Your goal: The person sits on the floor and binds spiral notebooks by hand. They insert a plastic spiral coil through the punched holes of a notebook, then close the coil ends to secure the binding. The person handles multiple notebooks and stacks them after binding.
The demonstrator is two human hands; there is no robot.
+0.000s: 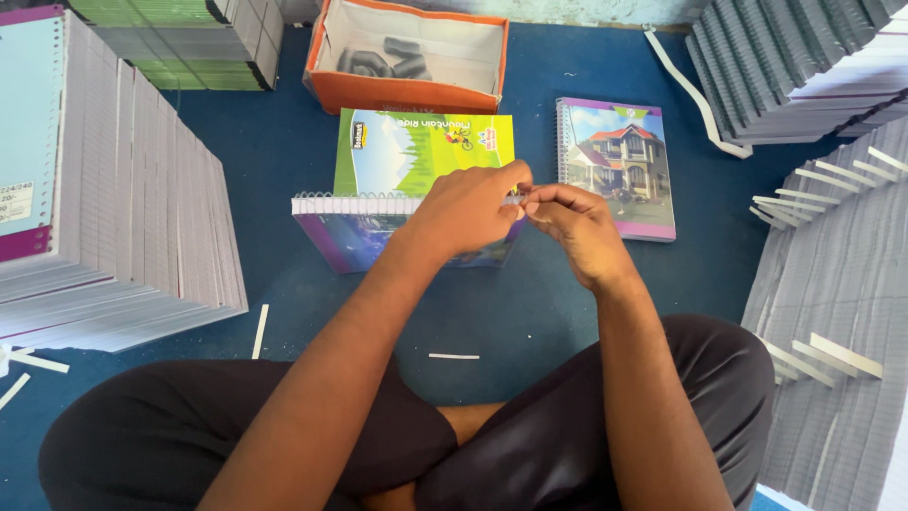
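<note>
— White spiral wire (355,202) edges the notebook (364,237) we work on, just below the green cover (421,151).

— Our left hand (463,210) and right hand (575,225) meet there, fingertips pinching its end.

Orange open cardboard box (407,93) at twelve o'clock (dark rolls inside); small white label (15,201) on stack at nine o'clock.
</note>
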